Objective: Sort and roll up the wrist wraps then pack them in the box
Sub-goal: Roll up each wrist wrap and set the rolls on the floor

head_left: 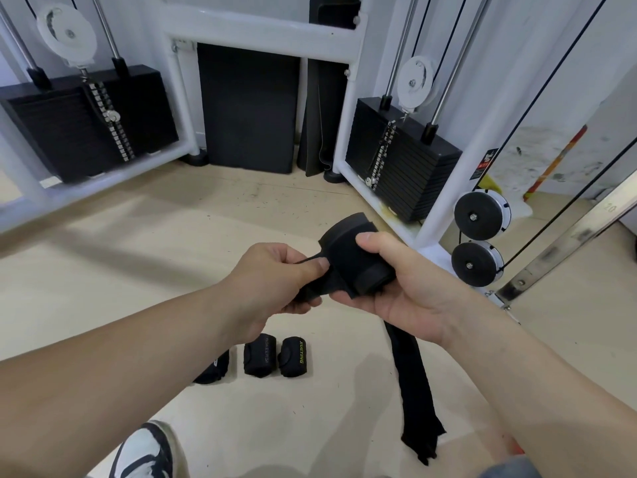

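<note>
We have the wrist wrap (351,260) up in front of us in both hands. Our right hand (410,294) cradles the part-wound roll, fingers curled beneath and thumb pressed on top. Our left hand (279,274) pinches a thin strap end at the roll's side between thumb and fingers. From under the right hand the loose tail (415,384) hangs toward the floor (241,219); we cannot tell whether its frayed end rests there.

We judge the wrap to be light, soft and limp, with some stretch. It should slacken if tension drops, so the best hold seems to be the roll itself, thumb clamping the outer layer while the other hand feeds the tail in taut.

Below the hands, our shoe (148,450) shows at the frame's bottom edge. Just past it, three rolled wraps (260,355) lie side by side on the floor, the leftmost partly hidden by our left forearm.

No box is in view, so we cannot say what is in it.

Farther off stand the black weight stacks (396,160) of a white cable machine, with a dark pad (248,105) leaning upright between them.
</note>
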Tool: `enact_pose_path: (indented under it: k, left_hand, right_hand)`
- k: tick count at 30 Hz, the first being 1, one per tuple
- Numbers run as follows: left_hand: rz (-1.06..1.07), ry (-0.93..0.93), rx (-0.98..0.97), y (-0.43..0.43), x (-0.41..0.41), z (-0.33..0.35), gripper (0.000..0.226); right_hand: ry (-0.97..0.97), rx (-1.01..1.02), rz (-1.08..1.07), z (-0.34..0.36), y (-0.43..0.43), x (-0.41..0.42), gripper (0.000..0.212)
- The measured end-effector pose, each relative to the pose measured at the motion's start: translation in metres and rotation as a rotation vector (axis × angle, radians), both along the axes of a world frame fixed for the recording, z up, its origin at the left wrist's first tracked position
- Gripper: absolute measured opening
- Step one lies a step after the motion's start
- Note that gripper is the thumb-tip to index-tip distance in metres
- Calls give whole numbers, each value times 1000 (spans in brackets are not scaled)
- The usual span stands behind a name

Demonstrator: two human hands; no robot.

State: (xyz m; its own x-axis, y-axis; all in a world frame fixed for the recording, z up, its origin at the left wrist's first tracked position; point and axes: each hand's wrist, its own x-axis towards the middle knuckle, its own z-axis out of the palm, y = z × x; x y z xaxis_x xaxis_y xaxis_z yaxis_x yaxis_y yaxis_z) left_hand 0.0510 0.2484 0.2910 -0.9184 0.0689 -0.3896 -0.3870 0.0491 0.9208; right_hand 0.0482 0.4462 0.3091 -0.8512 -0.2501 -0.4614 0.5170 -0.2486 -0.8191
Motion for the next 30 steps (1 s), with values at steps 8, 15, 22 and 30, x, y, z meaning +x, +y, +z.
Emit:
enact_pose_path:
  k: [8, 15, 22, 30]
  left_hand:
    - [-18, 156, -283, 5, 6, 6, 16]
    - [18, 175, -146, 9, 8, 9, 10]
    - [78, 178, -61, 11, 10, 15, 26]
    - [-8, 372, -345, 17, 15, 21, 18]
  right_hand:
    - [104, 145, 171, -15, 3, -6, 87]
    - [126, 122, -28, -16, -2, -11, 57]
    - [165, 148, -63, -15, -4, -14, 48]
    - [254, 265, -11, -26, -6, -11, 45]
